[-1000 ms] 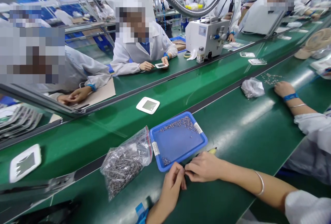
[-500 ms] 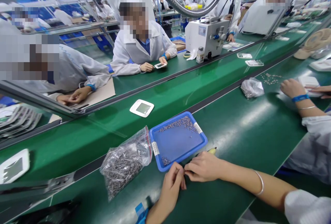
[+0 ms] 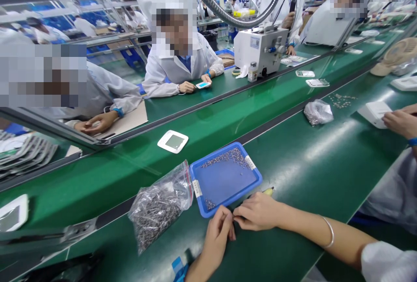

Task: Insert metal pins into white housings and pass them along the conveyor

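My left hand (image 3: 218, 232) and my right hand (image 3: 256, 212) meet fingertip to fingertip on the green bench, just in front of the blue tray (image 3: 252, 185). Between the pinched fingers is a tiny metal part, too small to make out clearly. The tray holds several small metal pins, most along its far edge and a few at its near left corner. A clear zip bag of metal pins (image 3: 159, 208) lies to the left of the tray. A yellow-tipped pen (image 3: 267, 191) pokes out behind my right hand.
A white display unit (image 3: 172, 141) rides the green conveyor belt (image 3: 97, 177) beyond the tray, another (image 3: 11, 214) at far left. A co-worker's hand (image 3: 399, 121) at right touches a white unit near a second bag (image 3: 317, 112). People in white coats sit opposite, beside a white machine (image 3: 260, 49).
The white display units have travelled left along the belt. The co-worker's hand at right has shifted from the loose parts to a white unit. My hands stay pinched together in place.
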{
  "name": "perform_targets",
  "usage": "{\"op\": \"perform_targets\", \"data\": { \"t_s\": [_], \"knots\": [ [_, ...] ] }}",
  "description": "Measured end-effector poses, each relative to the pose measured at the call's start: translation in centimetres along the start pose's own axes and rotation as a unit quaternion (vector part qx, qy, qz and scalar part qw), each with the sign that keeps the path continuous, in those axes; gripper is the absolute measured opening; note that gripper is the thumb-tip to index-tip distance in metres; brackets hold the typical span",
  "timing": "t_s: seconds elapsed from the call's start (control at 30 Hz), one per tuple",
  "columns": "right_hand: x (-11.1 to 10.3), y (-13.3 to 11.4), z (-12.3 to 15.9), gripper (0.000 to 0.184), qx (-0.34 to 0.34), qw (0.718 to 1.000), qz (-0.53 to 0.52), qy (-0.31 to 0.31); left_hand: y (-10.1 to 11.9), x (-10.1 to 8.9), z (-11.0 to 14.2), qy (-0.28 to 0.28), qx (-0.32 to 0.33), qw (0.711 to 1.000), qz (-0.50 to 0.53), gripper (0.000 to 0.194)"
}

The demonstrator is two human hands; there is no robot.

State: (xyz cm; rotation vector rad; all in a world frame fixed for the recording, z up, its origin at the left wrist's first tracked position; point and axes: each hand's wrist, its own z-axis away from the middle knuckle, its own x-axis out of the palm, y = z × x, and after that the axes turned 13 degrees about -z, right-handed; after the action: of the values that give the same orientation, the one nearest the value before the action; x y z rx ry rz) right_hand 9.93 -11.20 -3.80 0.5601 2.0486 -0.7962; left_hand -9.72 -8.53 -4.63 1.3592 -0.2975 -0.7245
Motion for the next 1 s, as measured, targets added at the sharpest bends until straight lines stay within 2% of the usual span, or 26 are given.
{"op": "perform_targets", "data": {
  "t_s": [0.67,1.0],
  "knots": [
    [-0.1,-0.04,-0.14,0.019,-0.003,0.999,-0.005,0.041,-0.17,0.0,-0.01,-0.004,0.006,1.0,0.004,0.049],
    [0.0,-0.03,0.11,0.019,0.007,1.0,-0.011,0.022,-0.17,0.0,0.01,-0.003,0.005,1.0,0.0,0.049]
  ]
}}
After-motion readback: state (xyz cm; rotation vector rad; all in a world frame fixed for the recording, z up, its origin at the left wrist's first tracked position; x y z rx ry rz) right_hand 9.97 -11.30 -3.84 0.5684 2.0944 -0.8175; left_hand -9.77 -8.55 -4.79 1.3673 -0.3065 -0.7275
